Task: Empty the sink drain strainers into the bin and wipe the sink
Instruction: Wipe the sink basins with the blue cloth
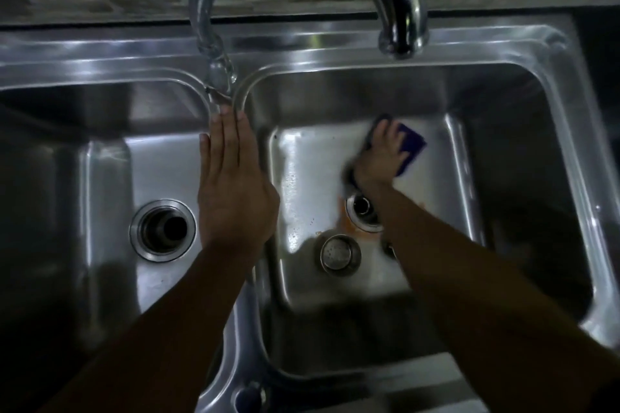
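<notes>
Braces left hand (pixel 235 198) flat, fingers straight, on sink (pixel 335 43) divider for support; presses blue sponge (pixel 411 147) under spread right hand (pixel 382 159), one o'clock of right drain (pixel 362 211), apparently scrubbing; leaves strainer (pixel 340 253) out, seven o'clock.

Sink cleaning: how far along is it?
Done, it seems: the left drain and right drain stand open, and one strainer lies on the right basin floor, apparently empty. In hand: the right hand presses a blue sponge on that floor; the left hand rests on the divider. Left: the orange stain and refitting the strainer.
</notes>
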Demonstrator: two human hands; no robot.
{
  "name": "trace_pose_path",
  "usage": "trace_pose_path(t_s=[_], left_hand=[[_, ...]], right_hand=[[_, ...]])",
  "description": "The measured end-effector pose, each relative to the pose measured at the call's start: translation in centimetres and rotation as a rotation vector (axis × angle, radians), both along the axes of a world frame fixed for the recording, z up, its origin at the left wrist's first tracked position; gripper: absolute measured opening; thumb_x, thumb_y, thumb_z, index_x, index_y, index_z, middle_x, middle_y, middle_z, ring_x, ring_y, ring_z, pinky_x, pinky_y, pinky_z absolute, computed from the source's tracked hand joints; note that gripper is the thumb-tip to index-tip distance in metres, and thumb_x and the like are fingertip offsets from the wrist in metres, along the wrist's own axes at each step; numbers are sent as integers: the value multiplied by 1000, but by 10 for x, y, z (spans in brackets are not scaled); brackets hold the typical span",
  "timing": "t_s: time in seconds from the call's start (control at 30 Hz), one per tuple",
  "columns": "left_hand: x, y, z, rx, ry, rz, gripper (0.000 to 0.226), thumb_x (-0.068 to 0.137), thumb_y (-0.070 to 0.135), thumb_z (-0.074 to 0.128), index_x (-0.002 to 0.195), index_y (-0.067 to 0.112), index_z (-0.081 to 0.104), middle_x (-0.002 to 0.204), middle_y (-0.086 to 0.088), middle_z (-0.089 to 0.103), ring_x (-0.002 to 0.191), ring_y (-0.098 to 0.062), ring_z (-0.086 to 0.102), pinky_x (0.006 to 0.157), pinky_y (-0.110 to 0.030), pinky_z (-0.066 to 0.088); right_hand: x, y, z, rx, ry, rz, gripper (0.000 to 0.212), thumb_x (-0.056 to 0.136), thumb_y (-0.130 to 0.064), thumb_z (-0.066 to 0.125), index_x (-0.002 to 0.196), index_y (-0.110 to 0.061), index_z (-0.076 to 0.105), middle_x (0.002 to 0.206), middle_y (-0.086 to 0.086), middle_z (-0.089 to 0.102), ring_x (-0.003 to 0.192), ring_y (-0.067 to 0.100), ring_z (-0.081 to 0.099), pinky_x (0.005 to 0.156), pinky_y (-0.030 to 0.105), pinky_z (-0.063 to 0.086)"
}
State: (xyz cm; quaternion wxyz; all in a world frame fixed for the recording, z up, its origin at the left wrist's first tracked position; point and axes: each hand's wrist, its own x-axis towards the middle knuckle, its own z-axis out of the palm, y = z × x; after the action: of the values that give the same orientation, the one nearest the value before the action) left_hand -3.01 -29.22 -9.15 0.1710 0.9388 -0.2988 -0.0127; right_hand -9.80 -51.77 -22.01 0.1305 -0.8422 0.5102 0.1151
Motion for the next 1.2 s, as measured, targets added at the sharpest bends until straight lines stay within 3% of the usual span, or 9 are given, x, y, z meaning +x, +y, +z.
trace_pose_path(t_s=[0.2, 0.27, 0.37, 0.43, 0.67, 0.77, 0.87, 1.07, 1.2], left_hand=[[1, 1, -2, -6, 5, 8, 64, 97, 11, 29, 157, -1, 13, 167, -20, 10, 157, -28, 5, 128, -46, 11], [2, 2, -3, -1, 1, 10, 64, 98, 15, 27, 158, 1, 11, 168, -18, 8, 157, -26, 3, 128, -46, 11], [2, 2, -3, 3, -22, -2, 66, 95, 21, 19, 157, -1, 13, 167, -21, 12, 157, -29, 6, 128, -46, 11], [1, 2, -3, 0, -52, -12, 65, 96, 21, 19, 156, -4, 17, 165, -23, 15, 156, -33, 10, 128, -47, 11], [0, 0, 0, 36, -44, -9, 72, 89, 20, 13, 156, -5, 15, 166, -23, 11, 156, -33, 7, 128, -47, 10], [-1, -1, 1, 36, -46, -4, 71, 89, 19, 13, 156, -5, 16, 166, -24, 12, 156, -33, 8, 127, -46, 11], [-2, -2, 3, 34, -53, 0, 70, 89, 15, 17, 155, -7, 18, 165, -25, 13, 156, -35, 10, 127, -47, 11], [-3, -2, 5, 5, -44, -2, 64, 93, 2, 36, 154, -8, 20, 164, -27, 15, 156, -35, 11, 127, -48, 14], [-4, -3, 7, 51, -55, -21, 65, 92, 7, 32, 153, -9, 21, 163, -29, 16, 155, -37, 11, 127, -49, 13]], right_hand=[[59, 132, -7, 208, -154, 559, 77, 95, -26, 54, 158, -14, 12, 167, 12, 7, 153, 37, 11, 114, 69, 23], [57, 129, -8, 282, -182, 652, 83, 94, -31, 59, 159, -14, 11, 168, 9, 6, 154, 36, 10, 116, 68, 19], [30, 84, -13, 200, -102, 914, 89, 88, -26, 65, 160, -23, 13, 169, 1, 5, 155, 31, 9, 118, 65, 20], [4, 42, -12, 198, -81, 892, 93, 83, -17, 64, 160, -30, 13, 169, -3, 4, 155, 28, 6, 119, 63, 16], [-99, -78, -1, 132, 6, 404, 86, 90, -2, 51, 161, -24, 8, 169, 4, -5, 155, 35, -4, 119, 66, 6], [-107, -92, 0, 99, 75, 277, 84, 90, -2, 48, 161, -22, 8, 169, 5, -4, 154, 35, -3, 118, 68, 10], [-88, -69, 1, 91, 17, 188, 79, 93, -10, 49, 160, -19, 9, 168, 8, 0, 154, 38, -1, 117, 69, 11], [-23, 43, 9, 240, -22, 726, 88, 89, -14, 59, 161, -25, 10, 169, 1, -1, 155, 33, -1, 119, 66, 9], [-1, 62, 14, 327, 37, 1027, 95, 87, -8, 65, 161, -27, 8, 169, -3, -4, 156, 28, -4, 120, 62, 7]])
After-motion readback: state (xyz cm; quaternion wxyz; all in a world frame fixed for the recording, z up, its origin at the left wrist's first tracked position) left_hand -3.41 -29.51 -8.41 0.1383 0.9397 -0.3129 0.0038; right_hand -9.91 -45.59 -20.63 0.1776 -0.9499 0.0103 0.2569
